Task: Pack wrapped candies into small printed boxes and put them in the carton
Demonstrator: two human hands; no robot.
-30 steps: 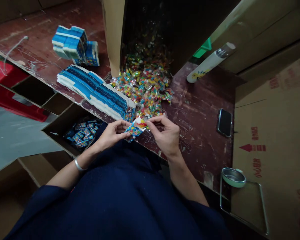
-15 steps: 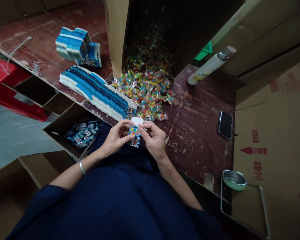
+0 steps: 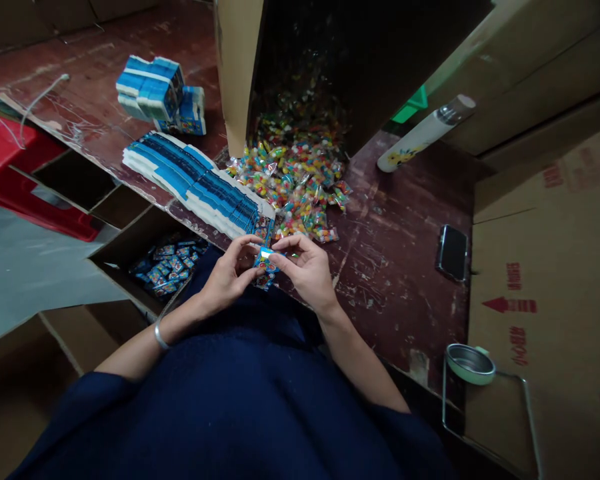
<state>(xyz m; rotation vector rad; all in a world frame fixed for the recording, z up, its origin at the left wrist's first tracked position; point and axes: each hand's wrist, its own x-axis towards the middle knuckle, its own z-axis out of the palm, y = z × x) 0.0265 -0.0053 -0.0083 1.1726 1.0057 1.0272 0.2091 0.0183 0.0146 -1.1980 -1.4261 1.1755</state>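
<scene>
Between my two hands is a small blue printed candy box (image 3: 267, 264), held near the table's front edge. My left hand (image 3: 230, 277) pinches its left side with thumb and fingers. From the right, my right hand (image 3: 306, 270) has its thumb and fingers at the box's upper end, where a bright flap shows. Just beyond my fingers, a long row of flat blue-and-white boxes (image 3: 195, 181) lies overlapped along the edge. A heap of clear packets of colourful candies (image 3: 300, 190) spills from a dark carton opening behind it.
An open carton (image 3: 125, 250) with several blue boxes stands below the table at left, near a red stool (image 3: 40, 187). Bundled blue boxes (image 3: 153, 87) sit at the back left. A white flask (image 3: 420, 137), a phone (image 3: 453, 253) and a metal cup (image 3: 470, 363) are at right.
The white flap that stood up from the box's top is now folded down under my right fingers. The view has shifted slightly.
</scene>
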